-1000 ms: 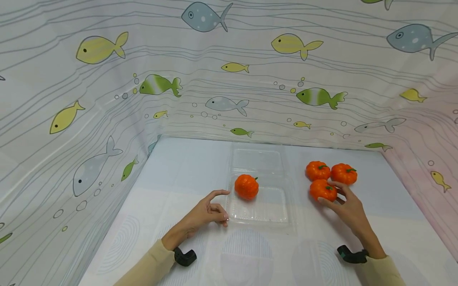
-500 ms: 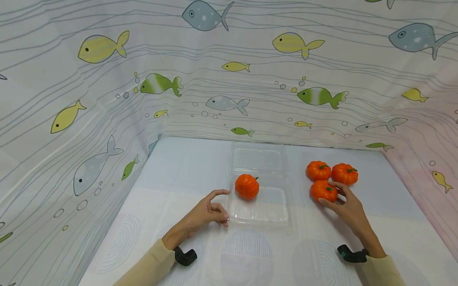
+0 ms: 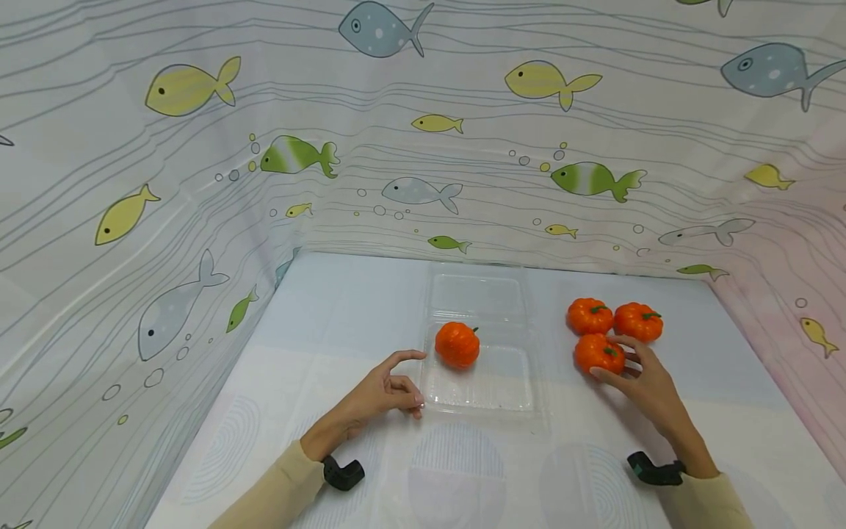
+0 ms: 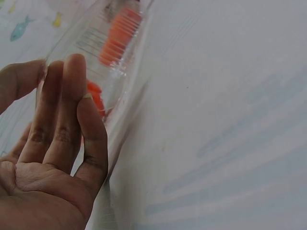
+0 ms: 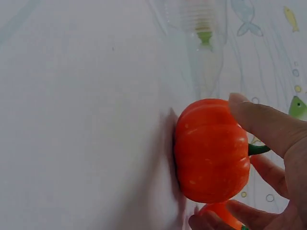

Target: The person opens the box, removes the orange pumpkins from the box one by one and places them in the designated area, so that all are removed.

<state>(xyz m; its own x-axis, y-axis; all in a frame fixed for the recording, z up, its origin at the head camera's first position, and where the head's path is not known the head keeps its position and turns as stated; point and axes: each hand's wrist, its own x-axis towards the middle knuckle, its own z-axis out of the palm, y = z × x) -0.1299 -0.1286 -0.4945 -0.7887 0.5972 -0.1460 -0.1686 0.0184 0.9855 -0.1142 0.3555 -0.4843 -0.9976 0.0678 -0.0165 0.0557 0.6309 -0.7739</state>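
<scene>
My left hand [image 3: 378,397] is at the left side of a clear plastic clamshell container [image 3: 502,378]. In the left wrist view, thumb and fingertips meet at the rim [image 4: 103,9], pinching it. The container's lid [image 3: 477,294] lies folded back, away from me. One small orange toy pumpkin [image 3: 457,345] with a green stem sits tilted in the left part of the base. On the right, my right hand [image 3: 644,382] grips another orange pumpkin [image 3: 597,355], thumb on the near side and fingers on the far side. It appears to rest on the table, stem up [image 5: 211,153].
Behind the gripped pumpkin stand two more orange pumpkins, a left one [image 3: 590,316] and a right one [image 3: 638,322], close together. The white table [image 3: 330,308] ends at a fish-patterned curtain [image 3: 370,220] at the back and sides.
Almost nothing differs. The whole head view has shifted a few pixels; both hands and the pumpkins keep their places.
</scene>
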